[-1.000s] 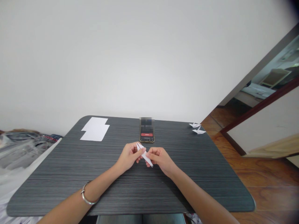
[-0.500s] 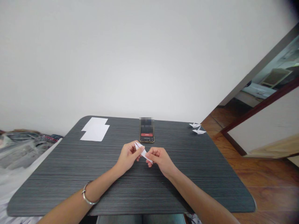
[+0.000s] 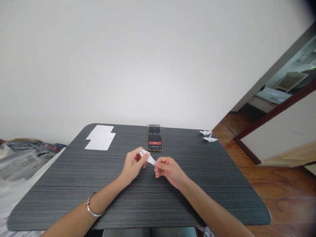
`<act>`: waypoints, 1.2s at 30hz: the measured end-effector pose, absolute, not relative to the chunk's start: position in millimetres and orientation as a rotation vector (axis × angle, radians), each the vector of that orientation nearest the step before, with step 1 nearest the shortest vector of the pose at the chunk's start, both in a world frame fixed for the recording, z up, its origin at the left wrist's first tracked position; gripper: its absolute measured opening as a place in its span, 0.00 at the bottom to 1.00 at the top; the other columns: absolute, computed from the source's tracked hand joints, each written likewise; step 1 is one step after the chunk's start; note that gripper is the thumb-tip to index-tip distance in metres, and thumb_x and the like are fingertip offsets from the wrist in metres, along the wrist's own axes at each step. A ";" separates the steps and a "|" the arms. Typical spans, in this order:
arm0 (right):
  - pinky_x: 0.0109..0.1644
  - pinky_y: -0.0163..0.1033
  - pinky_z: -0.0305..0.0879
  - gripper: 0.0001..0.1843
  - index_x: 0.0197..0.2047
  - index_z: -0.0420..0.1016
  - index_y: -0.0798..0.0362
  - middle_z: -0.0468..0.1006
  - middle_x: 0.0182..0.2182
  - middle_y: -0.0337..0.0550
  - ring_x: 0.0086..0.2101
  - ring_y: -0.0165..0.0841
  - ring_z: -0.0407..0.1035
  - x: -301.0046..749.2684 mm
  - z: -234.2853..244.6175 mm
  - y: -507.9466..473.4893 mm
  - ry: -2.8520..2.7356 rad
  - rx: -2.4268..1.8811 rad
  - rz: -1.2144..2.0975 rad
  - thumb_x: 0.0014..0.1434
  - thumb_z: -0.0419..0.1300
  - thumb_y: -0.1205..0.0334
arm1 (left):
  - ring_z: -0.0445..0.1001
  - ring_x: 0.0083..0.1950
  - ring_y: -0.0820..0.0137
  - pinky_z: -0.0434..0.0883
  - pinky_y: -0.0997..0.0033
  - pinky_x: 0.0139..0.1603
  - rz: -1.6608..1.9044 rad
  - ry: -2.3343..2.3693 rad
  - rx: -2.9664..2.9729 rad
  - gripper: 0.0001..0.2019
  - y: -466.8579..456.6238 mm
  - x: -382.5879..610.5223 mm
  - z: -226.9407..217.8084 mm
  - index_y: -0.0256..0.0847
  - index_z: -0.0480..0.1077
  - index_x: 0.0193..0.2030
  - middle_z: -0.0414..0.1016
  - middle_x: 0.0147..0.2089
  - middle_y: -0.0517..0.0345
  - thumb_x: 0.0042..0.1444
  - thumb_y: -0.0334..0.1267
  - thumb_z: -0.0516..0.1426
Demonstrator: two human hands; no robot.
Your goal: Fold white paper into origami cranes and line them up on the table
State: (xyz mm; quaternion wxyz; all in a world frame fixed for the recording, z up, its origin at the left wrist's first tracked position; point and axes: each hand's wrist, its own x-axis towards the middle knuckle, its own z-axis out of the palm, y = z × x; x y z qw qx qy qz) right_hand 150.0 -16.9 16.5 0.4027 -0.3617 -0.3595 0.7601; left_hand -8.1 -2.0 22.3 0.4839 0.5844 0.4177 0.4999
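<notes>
Both hands hold a narrow, pointed piece of folded white paper point(image 3: 147, 157) a little above the dark striped table point(image 3: 138, 194). My left hand point(image 3: 133, 163), with a silver bangle on its wrist, pinches the paper's far left end between thumb and fingers. My right hand point(image 3: 168, 169) is closed on the near right end, which its fingers hide. The paper slants from upper left to lower right between the two hands.
A phone point(image 3: 155, 140) with a lit screen lies just beyond the hands. Two white paper sheets point(image 3: 100, 137) overlap at the far left of the table. Two small folded paper figures point(image 3: 208, 136) sit at the far right corner. Clothes point(image 3: 22, 158) are piled left of the table.
Both hands have lifted slightly and shifted left. The folded paper has turned to a flatter slant, and its lower tip, which stuck out below the right hand, is now inside that hand's fingers.
</notes>
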 end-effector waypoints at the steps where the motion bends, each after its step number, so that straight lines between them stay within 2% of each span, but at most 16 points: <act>1: 0.23 0.28 0.65 0.14 0.20 0.70 0.59 0.74 0.16 0.37 0.16 0.22 0.66 149.6 16.8 -17.1 -0.932 -0.928 1.882 0.43 0.67 0.58 | 0.61 0.18 0.80 0.61 0.80 0.18 1.219 1.013 1.426 0.12 -2.1 -8.3 22.0 0.34 0.65 0.23 0.63 0.20 0.64 0.51 0.41 0.57; 10: 0.21 0.30 0.65 0.14 0.21 0.71 0.58 0.74 0.15 0.37 0.16 0.24 0.66 147.2 16.4 -17.7 -1.114 -1.036 1.576 0.43 0.66 0.56 | 0.61 0.18 0.80 0.62 0.80 0.18 1.055 0.916 1.313 0.12 2.0 -6.3 23.9 0.34 0.66 0.24 0.63 0.21 0.64 0.47 0.42 0.59; 14: 0.22 0.30 0.66 0.13 0.22 0.72 0.58 0.75 0.16 0.38 0.16 0.25 0.67 147.6 15.1 -16.7 -1.128 -1.044 1.583 0.43 0.66 0.56 | 0.62 0.19 0.79 0.62 0.80 0.18 0.968 0.949 1.356 0.13 2.4 -6.5 24.2 0.33 0.67 0.22 0.65 0.21 0.63 0.47 0.42 0.59; 20: 0.23 0.29 0.66 0.12 0.22 0.71 0.58 0.75 0.16 0.37 0.16 0.24 0.67 151.9 18.5 -14.1 -1.059 -1.030 1.663 0.43 0.66 0.58 | 0.63 0.20 0.78 0.61 0.78 0.23 1.057 0.991 1.393 0.12 2.0 -8.2 29.0 0.34 0.67 0.21 0.64 0.18 0.64 0.48 0.40 0.59; 29: 0.24 0.30 0.67 0.11 0.23 0.72 0.58 0.76 0.18 0.38 0.18 0.25 0.68 154.4 20.9 -15.1 -1.064 -0.986 1.687 0.44 0.65 0.59 | 0.63 0.20 0.78 0.60 0.78 0.23 1.073 0.986 1.385 0.11 0.9 -8.5 29.5 0.34 0.67 0.22 0.65 0.18 0.63 0.49 0.39 0.58; 36: 0.27 0.31 0.68 0.12 0.30 0.75 0.58 0.76 0.21 0.39 0.21 0.25 0.70 156.5 22.6 -16.3 -1.043 -0.904 1.725 0.48 0.63 0.57 | 0.63 0.20 0.77 0.61 0.78 0.23 1.116 0.998 1.320 0.11 0.2 -7.6 33.1 0.34 0.67 0.23 0.65 0.18 0.64 0.48 0.40 0.59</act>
